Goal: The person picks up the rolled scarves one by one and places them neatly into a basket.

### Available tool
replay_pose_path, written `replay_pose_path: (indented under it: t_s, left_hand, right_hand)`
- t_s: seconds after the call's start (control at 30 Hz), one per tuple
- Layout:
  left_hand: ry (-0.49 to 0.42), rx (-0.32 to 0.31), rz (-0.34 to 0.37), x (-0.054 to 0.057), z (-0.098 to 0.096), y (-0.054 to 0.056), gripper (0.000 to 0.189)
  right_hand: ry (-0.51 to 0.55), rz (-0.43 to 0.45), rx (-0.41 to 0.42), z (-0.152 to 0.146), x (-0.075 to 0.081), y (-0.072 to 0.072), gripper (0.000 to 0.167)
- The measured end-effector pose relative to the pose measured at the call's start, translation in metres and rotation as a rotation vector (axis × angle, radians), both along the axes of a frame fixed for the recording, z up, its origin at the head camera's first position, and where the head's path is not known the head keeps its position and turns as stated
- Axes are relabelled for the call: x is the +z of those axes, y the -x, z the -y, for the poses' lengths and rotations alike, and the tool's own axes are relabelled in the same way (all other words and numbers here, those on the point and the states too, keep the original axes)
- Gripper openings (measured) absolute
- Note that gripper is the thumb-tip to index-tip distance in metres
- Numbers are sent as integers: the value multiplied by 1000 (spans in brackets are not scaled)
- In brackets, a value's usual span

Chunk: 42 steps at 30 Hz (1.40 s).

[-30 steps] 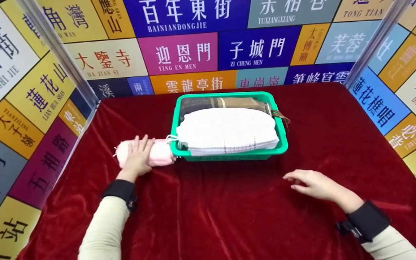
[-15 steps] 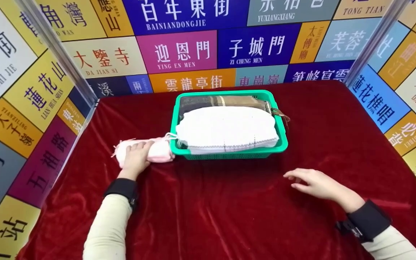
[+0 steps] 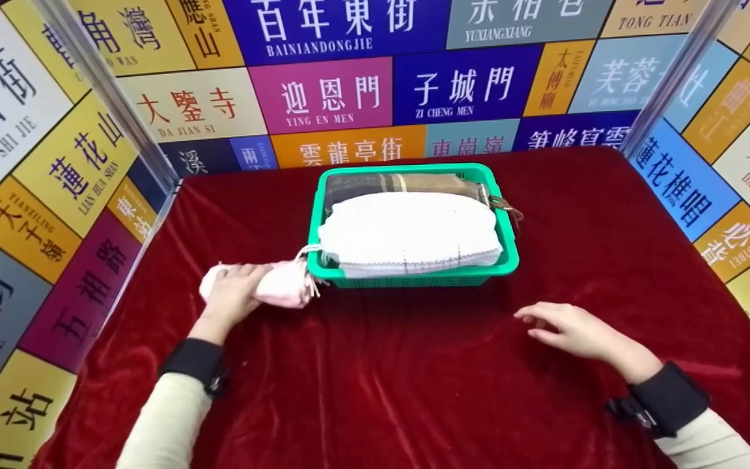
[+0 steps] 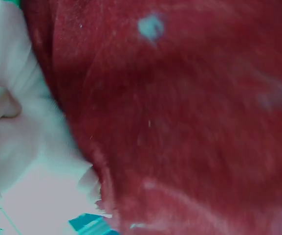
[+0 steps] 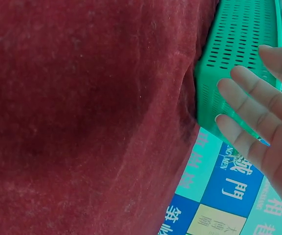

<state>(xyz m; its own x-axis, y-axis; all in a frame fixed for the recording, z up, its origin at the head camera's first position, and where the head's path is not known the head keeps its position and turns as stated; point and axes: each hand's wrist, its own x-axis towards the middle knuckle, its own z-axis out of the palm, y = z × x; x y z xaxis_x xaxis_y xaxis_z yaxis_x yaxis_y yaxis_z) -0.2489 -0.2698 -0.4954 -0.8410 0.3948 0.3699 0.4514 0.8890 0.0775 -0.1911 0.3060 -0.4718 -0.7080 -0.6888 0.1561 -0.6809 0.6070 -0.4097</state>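
Note:
My left hand (image 3: 233, 294) grips a rolled pale pink scarf (image 3: 287, 284) with fringed ends, left of a green plastic basket (image 3: 414, 283). The roll slants, its right end nearer to me and close by the basket's front left corner. In the left wrist view, my thumb (image 4: 3, 103) presses into the soft scarf (image 4: 38, 142); most other fingers are out of sight. On the right, my right hand (image 3: 562, 329) holds nothing, fingers loosely bent, in front of the basket. The right wrist view shows its fingers apart, overlapping the basket's slotted wall (image 5: 233, 44).
Inside the basket lie a white folded cloth (image 3: 414, 228) with fringe over the left rim and a dark brown striped cloth (image 3: 427, 183) behind it. Red velvet (image 3: 401, 378) covers the table. Walls with colourful street-name panels (image 3: 326, 94) enclose the back and sides.
The left hand's spread fingers have curled round the pink scarf. Its right end has swung toward me, and the left forearm has shifted left. The right hand has barely moved.

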Motion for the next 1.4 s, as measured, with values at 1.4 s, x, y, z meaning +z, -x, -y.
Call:
replay_pose_path:
  t_s: [1.4]
  left_hand:
    - [46,-350,-341,51,-248,-52,54]
  right_hand:
    - [257,-148,-97,26,-5,9,39]
